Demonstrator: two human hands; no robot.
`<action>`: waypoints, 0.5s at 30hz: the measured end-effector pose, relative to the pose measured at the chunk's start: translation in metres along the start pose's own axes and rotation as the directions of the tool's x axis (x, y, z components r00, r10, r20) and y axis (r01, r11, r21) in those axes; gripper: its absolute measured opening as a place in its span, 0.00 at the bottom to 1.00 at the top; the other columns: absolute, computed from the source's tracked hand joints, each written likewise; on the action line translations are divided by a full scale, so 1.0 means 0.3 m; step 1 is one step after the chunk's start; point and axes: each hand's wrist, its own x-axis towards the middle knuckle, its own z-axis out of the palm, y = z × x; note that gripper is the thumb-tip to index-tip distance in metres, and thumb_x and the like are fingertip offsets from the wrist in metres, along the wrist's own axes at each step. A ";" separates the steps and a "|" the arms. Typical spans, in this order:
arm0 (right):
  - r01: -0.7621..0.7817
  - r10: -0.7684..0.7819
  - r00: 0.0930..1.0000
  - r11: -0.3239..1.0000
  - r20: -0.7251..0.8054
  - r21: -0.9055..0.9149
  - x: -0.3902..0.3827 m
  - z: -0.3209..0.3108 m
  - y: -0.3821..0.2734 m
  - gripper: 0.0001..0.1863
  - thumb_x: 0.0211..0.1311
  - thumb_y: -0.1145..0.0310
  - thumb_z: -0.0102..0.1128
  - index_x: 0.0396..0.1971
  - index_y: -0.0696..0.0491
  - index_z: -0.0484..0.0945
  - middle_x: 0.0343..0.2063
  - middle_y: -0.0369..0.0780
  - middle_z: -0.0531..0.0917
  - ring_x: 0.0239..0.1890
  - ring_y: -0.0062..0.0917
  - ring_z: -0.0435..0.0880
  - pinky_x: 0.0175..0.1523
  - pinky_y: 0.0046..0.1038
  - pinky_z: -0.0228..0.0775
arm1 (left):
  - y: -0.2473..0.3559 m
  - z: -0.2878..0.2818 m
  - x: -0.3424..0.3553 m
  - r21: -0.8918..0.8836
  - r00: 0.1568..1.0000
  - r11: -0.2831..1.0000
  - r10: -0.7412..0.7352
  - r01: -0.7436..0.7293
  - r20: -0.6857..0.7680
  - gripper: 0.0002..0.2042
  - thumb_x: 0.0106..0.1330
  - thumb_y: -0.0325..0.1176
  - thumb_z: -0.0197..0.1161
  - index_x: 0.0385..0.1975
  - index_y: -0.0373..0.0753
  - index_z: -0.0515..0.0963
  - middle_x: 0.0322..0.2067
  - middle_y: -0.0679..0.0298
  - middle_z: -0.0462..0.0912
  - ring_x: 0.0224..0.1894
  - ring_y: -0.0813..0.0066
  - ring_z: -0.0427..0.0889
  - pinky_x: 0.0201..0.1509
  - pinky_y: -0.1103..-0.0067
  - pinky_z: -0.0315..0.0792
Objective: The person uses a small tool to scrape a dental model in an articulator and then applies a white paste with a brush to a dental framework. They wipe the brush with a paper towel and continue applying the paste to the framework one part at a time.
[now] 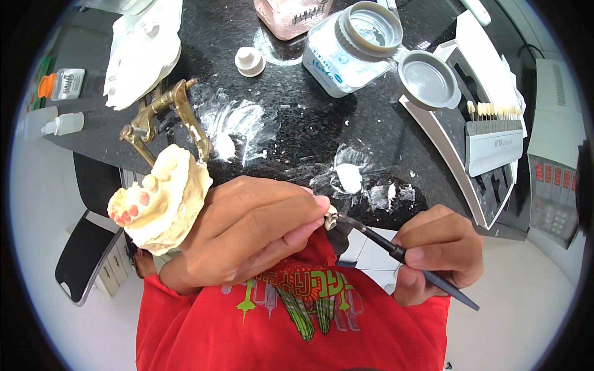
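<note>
My left hand (250, 232) is closed, pinching a small metal-and-white dental piece (331, 217) between its fingertips. My right hand (439, 250) grips a slim black-handled brush (374, 238), whose tip is at the small piece. Beside my left hand is a cream plaster dental model (179, 204) with several red-marked teeth, mounted on a brass articulator (182, 99); whether the hand touches it I cannot tell. A white powder patch (348, 177) lies on the black speckled worktop (284, 136), beyond the hands.
At the back stand a pink container (284, 15) and an open white jar (337, 62) with a grey lid (426, 79). Around them are a white cap (249, 60), a white tray (139, 52), small bottles (65, 85) and an open case (430, 139) holding a tooth-shade guide (495, 144).
</note>
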 end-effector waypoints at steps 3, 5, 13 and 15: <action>0.013 -0.013 1.000 1.000 0.012 -0.024 -0.004 0.001 0.011 0.13 0.37 0.81 0.69 0.28 0.58 0.81 0.23 0.41 0.81 0.21 0.27 0.82 0.24 0.21 0.74 | -0.005 0.006 0.000 0.008 1.000 1.000 0.001 -0.001 0.000 0.16 0.45 0.13 0.69 0.36 0.31 0.81 0.31 0.56 0.84 0.34 0.65 0.85 0.35 0.78 0.77; 0.014 -0.014 1.000 0.999 0.018 -0.041 -0.003 0.002 0.014 0.12 0.38 0.80 0.69 0.28 0.58 0.81 0.24 0.41 0.81 0.21 0.26 0.82 0.24 0.21 0.74 | -0.006 0.009 0.001 0.010 1.000 1.000 -0.003 0.003 -0.001 0.16 0.45 0.14 0.70 0.36 0.31 0.81 0.31 0.56 0.84 0.34 0.65 0.85 0.35 0.78 0.77; 0.000 0.002 1.000 0.996 0.029 -0.086 0.003 0.010 0.003 0.10 0.41 0.79 0.69 0.28 0.57 0.80 0.24 0.39 0.81 0.21 0.26 0.82 0.24 0.20 0.74 | 0.000 0.010 -0.003 0.016 1.000 1.000 -0.015 0.015 -0.023 0.15 0.45 0.15 0.71 0.35 0.33 0.81 0.32 0.58 0.84 0.34 0.66 0.85 0.34 0.79 0.78; -0.007 0.009 1.000 0.996 0.022 -0.091 0.003 0.014 0.000 0.10 0.41 0.79 0.69 0.28 0.57 0.80 0.24 0.39 0.81 0.21 0.25 0.82 0.23 0.20 0.74 | -0.002 0.010 -0.001 0.024 1.000 1.000 -0.009 0.009 -0.021 0.15 0.45 0.15 0.71 0.35 0.33 0.81 0.32 0.58 0.84 0.34 0.66 0.85 0.34 0.79 0.78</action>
